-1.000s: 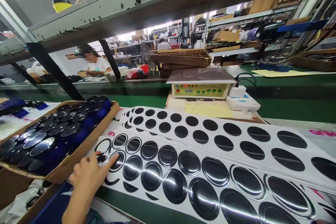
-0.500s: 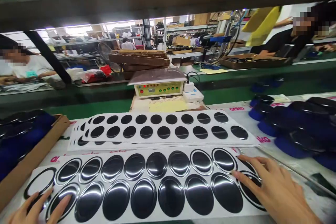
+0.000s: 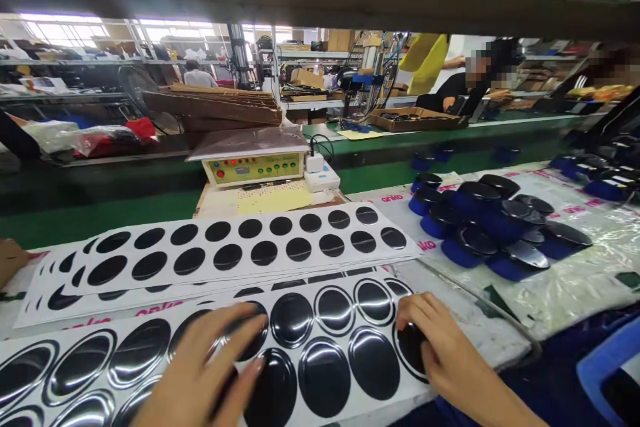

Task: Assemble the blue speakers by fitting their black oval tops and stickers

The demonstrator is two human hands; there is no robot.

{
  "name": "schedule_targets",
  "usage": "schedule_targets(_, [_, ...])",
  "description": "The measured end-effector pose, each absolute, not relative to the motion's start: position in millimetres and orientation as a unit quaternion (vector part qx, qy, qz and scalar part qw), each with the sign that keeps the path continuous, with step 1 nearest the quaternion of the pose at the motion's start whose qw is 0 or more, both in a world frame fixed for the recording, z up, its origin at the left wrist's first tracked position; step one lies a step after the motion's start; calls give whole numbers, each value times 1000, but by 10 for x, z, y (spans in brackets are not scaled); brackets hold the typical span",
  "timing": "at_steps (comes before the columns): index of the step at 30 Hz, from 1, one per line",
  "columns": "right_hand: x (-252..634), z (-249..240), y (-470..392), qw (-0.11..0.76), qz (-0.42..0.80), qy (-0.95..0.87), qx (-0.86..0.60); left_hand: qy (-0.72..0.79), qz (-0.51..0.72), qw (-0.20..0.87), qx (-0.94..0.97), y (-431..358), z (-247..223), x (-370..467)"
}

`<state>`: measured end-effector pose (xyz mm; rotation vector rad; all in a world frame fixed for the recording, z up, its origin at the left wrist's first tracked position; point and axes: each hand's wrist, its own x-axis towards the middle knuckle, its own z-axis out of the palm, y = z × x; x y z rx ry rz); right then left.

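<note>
Left hand (image 3: 205,363) has moved inward, spread over the sheet (image 3: 306,345); right hand (image 3: 445,350) curls at its right end, grip unclear.

Your desk (image 3: 480,327) is whitish, with clear wrinkled plastic (image 3: 595,247) printed in pink letters covering its right part. Along your near side stretches a long white sheet (image 3: 325,377) bearing two rows of glossy black discs. Just beyond it you have a fanned stack of similar sheets (image 3: 247,250). To your right, dark blue pieces with shiny black tops (image 3: 475,240) sit crowded together on the plastic.
</note>
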<state>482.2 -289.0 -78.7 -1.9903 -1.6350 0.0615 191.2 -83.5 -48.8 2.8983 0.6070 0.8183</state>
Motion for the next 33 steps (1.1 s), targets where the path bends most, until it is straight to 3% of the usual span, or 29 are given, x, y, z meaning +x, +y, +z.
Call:
schedule_targets(2, [4804,-791,-2808,254,18,-614,-747,52,217,94,970,-1024,-347,2414])
schedule_targets(5, [4790,-794,-2753,242,-1,-620,-746,-45,139,171,974,-1188,-240,3062])
schedule_targets(13, [4778,-818,-2836,266,-24,-624,-734,-203,62,152,965,-999,-511,3937])
schedule_targets(25, [4736,-763,-2830,304,4,-592,-746,-243,-38,138,959,-918,-315,4292])
schedule_targets(33, [4813,-804,-2952,425,-36,-533,-731,-242,-30,109,964,-872,-333,4203])
